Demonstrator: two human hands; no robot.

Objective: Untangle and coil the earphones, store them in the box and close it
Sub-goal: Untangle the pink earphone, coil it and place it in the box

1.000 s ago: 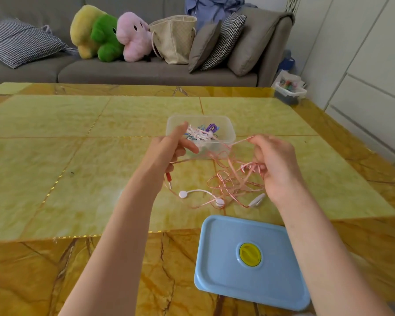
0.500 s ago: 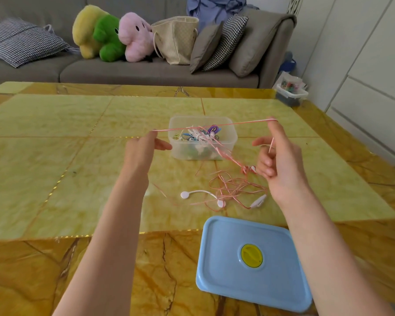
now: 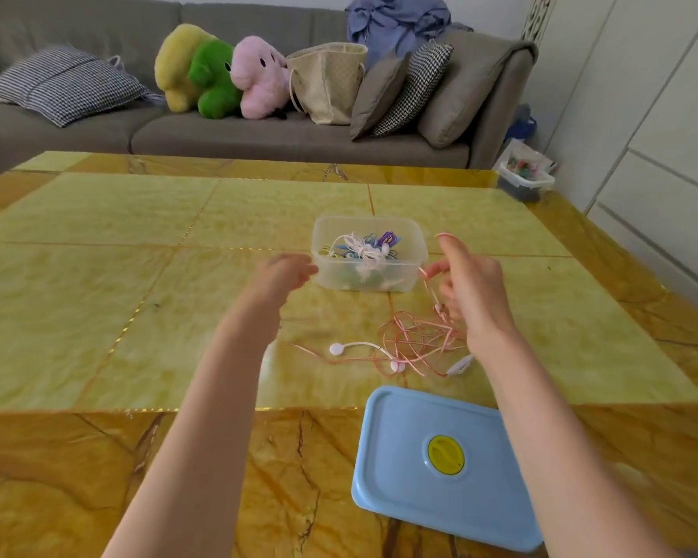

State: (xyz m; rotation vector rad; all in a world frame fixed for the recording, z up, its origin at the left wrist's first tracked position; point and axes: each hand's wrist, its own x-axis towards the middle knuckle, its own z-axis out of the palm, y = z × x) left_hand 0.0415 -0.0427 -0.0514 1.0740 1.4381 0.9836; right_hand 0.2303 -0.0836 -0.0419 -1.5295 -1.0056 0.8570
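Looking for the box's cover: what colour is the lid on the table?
Light blue lid with a yellow round knob, seen in the head view.

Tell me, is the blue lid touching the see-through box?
Apart. The head view shows the blue lid lying near the table's front edge, with bare tabletop and the tangled pink earphones between it and the clear box.

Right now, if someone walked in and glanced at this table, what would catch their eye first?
Probably the pink earphone cable, a loose tangle on the yellow table with one strand rising to the right hand. Just beyond stands the open clear box, already holding coiled cords, with the left hand by its left wall. The blue lid lies apart at the near edge.
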